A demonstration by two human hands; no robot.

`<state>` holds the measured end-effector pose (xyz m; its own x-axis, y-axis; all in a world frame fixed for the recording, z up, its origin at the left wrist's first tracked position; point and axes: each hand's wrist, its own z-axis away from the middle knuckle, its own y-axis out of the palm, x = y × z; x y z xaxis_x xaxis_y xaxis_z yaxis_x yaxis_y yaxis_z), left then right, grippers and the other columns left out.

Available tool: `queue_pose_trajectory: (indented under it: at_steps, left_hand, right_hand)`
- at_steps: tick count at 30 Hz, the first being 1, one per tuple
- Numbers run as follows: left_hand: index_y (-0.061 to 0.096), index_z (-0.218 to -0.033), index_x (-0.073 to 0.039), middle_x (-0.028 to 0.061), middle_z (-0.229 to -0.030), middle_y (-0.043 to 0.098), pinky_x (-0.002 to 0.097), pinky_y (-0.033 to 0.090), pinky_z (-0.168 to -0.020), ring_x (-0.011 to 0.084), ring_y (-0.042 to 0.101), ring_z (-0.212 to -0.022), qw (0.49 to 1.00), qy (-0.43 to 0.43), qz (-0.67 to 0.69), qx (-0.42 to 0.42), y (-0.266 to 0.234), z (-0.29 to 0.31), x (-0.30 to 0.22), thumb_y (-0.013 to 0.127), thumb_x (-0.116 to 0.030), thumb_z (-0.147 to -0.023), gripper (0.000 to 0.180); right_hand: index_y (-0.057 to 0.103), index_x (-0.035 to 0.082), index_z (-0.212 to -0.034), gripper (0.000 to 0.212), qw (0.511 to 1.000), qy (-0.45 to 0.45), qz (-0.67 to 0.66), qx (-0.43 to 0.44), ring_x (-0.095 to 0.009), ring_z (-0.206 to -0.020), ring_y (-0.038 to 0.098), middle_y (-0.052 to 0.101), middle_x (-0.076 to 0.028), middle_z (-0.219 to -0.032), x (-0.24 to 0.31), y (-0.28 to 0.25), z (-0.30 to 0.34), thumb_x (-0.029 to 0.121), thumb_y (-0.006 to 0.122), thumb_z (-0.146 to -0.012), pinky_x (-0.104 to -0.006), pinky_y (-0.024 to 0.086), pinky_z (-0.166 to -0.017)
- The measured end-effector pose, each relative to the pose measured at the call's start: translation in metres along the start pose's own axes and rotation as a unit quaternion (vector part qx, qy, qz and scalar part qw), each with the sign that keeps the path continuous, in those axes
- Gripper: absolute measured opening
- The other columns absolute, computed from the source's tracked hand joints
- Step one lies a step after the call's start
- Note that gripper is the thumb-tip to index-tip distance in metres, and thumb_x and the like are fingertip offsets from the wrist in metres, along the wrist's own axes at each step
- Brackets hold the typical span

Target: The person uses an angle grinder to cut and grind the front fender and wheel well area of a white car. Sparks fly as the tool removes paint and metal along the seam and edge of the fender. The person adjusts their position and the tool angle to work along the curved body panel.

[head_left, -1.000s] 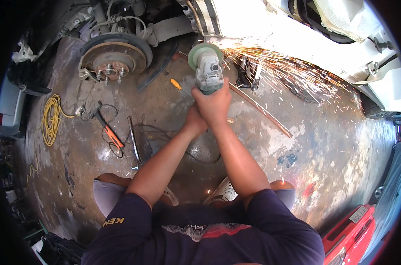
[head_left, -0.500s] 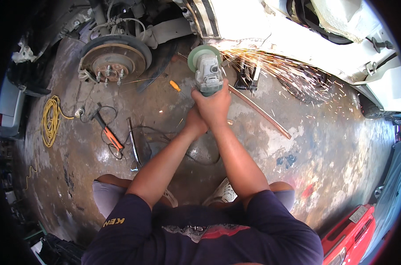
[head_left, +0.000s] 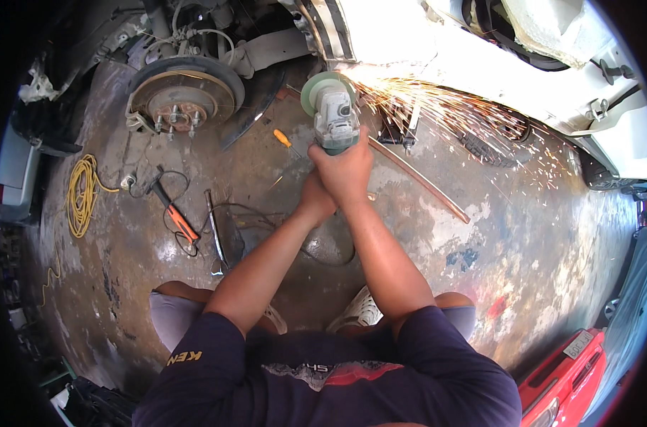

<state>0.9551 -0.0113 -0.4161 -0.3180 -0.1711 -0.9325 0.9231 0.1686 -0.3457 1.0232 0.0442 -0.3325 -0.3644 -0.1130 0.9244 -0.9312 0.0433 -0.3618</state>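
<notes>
An angle grinder (head_left: 335,119) with a grey body is held out ahead of me, its green disc (head_left: 313,94) at the lower edge of a white car body panel (head_left: 402,35). From that contact a fan of orange sparks (head_left: 437,107) flies off to the right. My right hand (head_left: 346,174) is wrapped round the rear of the grinder, thumb toward the left. Tucked beneath it, my left hand (head_left: 313,196) is closed about the grinder's rear end; its fingers are mostly hidden by the right hand.
A brake disc hub (head_left: 177,107) with studs is at upper left. On the floor lie a yellow screwdriver (head_left: 283,138), an orange-handled hammer (head_left: 177,213), a metal bar (head_left: 213,228), a coiled yellow cord (head_left: 82,196) and a long rusty strip (head_left: 423,181). A scissor jack (head_left: 402,128) stands under the panel.
The grinder has shifted very slightly left along the panel edge. The spark fan has grown denser and reaches further right. Both hands keep their hold.
</notes>
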Motion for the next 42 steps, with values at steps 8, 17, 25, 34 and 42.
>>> queue_pose_trajectory:
  at_steps: [8,17,25,34,42]
  left_hand:
    - [0.057,-0.147,-0.004,0.0195,-0.141,0.07,0.0439,0.053,-0.106,0.035,0.067,-0.133,0.999,-0.037,-0.006,0.019,-0.004,0.003,-0.018,0.076,-0.03,-0.098,0.058]
    - [0.056,-0.149,-0.004,0.0194,-0.145,0.068,0.044,0.053,-0.106,0.0357,0.065,-0.134,0.998,-0.001,-0.066,0.023,0.001,-0.003,-0.001,0.075,-0.032,-0.097,0.062]
    - [0.058,-0.145,-0.002,0.0215,-0.141,0.069,0.0457,0.054,-0.103,0.0373,0.067,-0.132,0.999,-0.012,-0.042,-0.011,0.006,0.0,-0.01,0.074,-0.031,-0.098,0.057]
    - [0.057,-0.146,-0.003,0.0188,-0.14,0.071,0.0423,0.055,-0.102,0.0326,0.069,-0.131,0.999,-0.02,-0.042,-0.023,0.005,0.001,-0.009,0.075,-0.031,-0.098,0.059]
    - [0.056,-0.149,-0.004,0.0175,-0.139,0.071,0.0422,0.055,-0.103,0.0325,0.069,-0.131,0.999,0.042,0.003,-0.012,0.007,-0.004,0.008,0.077,-0.03,-0.097,0.062]
  right_hand:
    - [0.057,-0.002,-0.109,0.055,0.999,-0.029,0.014,-0.017,-0.046,-0.098,0.076,0.076,-0.026,-0.1,-0.005,0.001,0.002,0.023,0.089,-0.072,-0.049,0.06,-0.087]
    - [0.057,-0.001,-0.111,0.056,1.0,-0.018,0.019,-0.012,-0.046,-0.1,0.076,0.076,-0.026,-0.102,-0.005,0.0,0.001,0.024,0.09,-0.072,-0.0497,0.06,-0.088]
    - [0.057,-0.001,-0.112,0.057,1.0,-0.013,0.02,-0.011,-0.046,-0.1,0.076,0.076,-0.026,-0.102,-0.005,-0.002,-0.003,0.024,0.09,-0.072,-0.0497,0.06,-0.088]
    - [0.057,0.0,-0.112,0.058,1.0,-0.013,0.005,-0.015,-0.047,-0.1,0.076,0.076,-0.027,-0.101,-0.003,0.0,-0.003,0.025,0.09,-0.072,-0.0504,0.06,-0.088]
    - [0.056,-0.001,-0.11,0.058,0.999,-0.024,0.021,-0.022,-0.049,-0.098,0.075,0.076,-0.028,-0.1,-0.005,0.001,0.002,0.027,0.091,-0.072,-0.0509,0.06,-0.087]
